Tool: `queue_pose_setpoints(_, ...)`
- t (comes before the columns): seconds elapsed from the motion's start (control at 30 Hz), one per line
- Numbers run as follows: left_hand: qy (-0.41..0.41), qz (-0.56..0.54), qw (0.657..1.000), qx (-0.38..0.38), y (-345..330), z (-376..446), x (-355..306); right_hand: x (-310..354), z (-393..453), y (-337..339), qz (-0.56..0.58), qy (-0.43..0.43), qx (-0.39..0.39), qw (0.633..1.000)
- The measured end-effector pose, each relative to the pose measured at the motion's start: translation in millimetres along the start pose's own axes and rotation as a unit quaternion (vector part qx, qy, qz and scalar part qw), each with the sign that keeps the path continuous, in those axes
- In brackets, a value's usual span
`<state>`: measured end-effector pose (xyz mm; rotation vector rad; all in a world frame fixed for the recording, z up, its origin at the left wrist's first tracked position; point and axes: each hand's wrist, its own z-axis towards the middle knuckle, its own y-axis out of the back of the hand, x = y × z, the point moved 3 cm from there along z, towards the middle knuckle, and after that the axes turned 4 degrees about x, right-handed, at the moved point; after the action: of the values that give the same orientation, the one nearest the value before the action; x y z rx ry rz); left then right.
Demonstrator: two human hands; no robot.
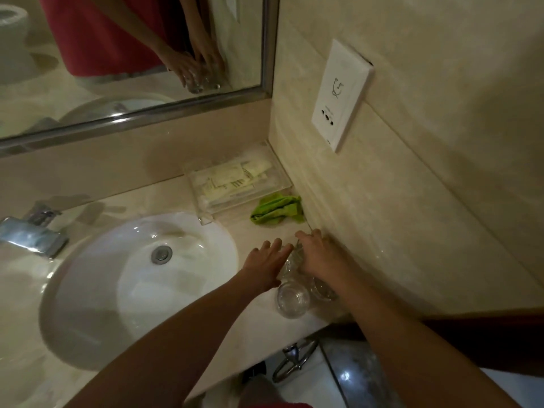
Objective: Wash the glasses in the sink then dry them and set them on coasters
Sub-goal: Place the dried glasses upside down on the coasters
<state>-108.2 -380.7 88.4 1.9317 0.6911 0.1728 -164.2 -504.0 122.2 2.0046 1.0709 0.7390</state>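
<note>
- beige stone counter runs along a mirror and into a tiled corner; take the sink as your landmark for everything below.
- left of the sink, the chrome tap sits on the counter with its spout over the basin; no water is running, and the basin itself holds no glass.
- behind the sink and to its right, a clear amenity tray of sachets rests against the back wall.
- right of the sink and nearer the side wall, a crumpled green cloth lies on the counter; judged as your drying cloth, it lies untouched.
- your left hand is just right of the sink rim, fingers straight and spread, reaching onto the far glasses; it touches or nearly touches them rather than gripping.
- your right hand is further right, by the side wall, fingers extended over the same cluster; a firm hold can't be made out, so treat it as a flat, unclenched hand.
- right of the sink at the counter's front edge, a near glass stands upright, with another glass beside it, partly under your right wrist.
- no coasters can be seen anywhere around the sink.
- judgement: you're at the very start. gathering the glasses is in hand; washing, drying and setting on coasters are all left.
</note>
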Motion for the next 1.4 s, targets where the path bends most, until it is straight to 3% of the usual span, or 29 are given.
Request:
queue_pose_setpoints(0.17,0.026,-0.015,0.999,-0.040,2,-7,19,-1,9,0,0.002,-0.028,0.008,1.000)
queue_pose_setpoints(0.27,0.085,-0.062,0.993,-0.059,4,-19,44,15,10,3,-0.016,-0.015,-0.006,1.000)
queue_pose_setpoints(0.4,0.195,-0.046,0.978,-0.063,14,-42,90,59,13,15,0.032,0.028,-0.035,0.999)
queue_pose_setpoints(0.5,0.275,-0.180,0.941,-0.076,16,-71,136,105,14,26,0.037,0.079,-0.031,0.996)
queue_pose_setpoints(0.6,0.315,-0.368,0.869,-0.105,11,-110,186,158,11,33,-0.007,0.111,-0.029,0.993)
queue_pose_setpoints(0.73,0.386,-0.546,0.737,-0.101,-14,-182,250,237,1,35,-0.021,0.155,-0.022,0.987)
queue_pose_setpoints(0.83,0.412,-0.694,0.582,-0.098,-41,-241,281,295,-11,30,-0.025,0.185,-0.003,0.982)
queue_pose_setpoints(0.97,0.369,-0.856,0.342,-0.119,-77,-305,314,371,-28,18,-0.025,0.223,0.019,0.974)
queue_pose_setpoints(1.03,0.333,-0.901,0.241,-0.135,-89,-331,327,408,-35,9,-0.039,0.247,0.029,0.968)
queue_pose_setpoints(1.17,0.209,-0.949,0.094,-0.218,-103,-362,350,467,-42,-10,-0.064,0.275,0.036,0.959)
queue_pose_setpoints(1.23,0.161,-0.952,0.075,-0.250,-110,-372,368,492,-41,-18,-0.056,0.280,0.027,0.958)
queue_pose_setpoints(1.4,0.150,-0.931,0.158,-0.292,-119,-394,415,550,-31,-34,-0.055,0.291,0.017,0.955)
